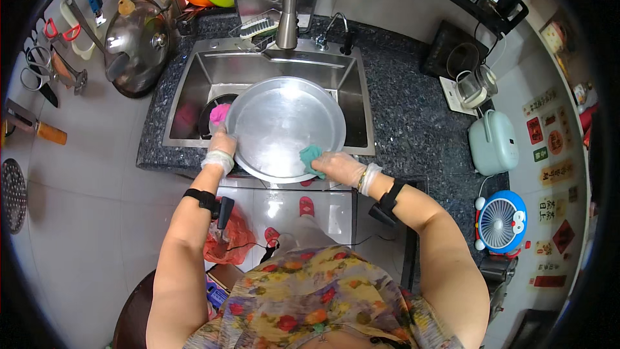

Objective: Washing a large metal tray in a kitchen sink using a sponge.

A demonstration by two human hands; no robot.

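A wide round metal pan point(283, 123) is held over the front of the stainless steel sink point(193, 70), its near rim reaching past the counter edge. My left hand point(223, 144), in a clear plastic glove, grips the pan's left rim. In my right hand point(339, 167), gloved the same way, is a green cloth point(310, 158) that touches the pan's near right rim. Beside the pan's left side, a bright pink cloth point(220, 114) lies on a dark round pan point(207, 121) in the sink. The larger pan hides most of the basin floor.
A metal faucet point(287, 24) hangs above the far part of the sink, near a brush point(259, 28) in a wire rack. On the right stand a glass pitcher point(472, 89), a mint-green rice cooker point(493, 143) and a blue fan point(501, 223). Utensils and a large lid point(138, 43) hang at left.
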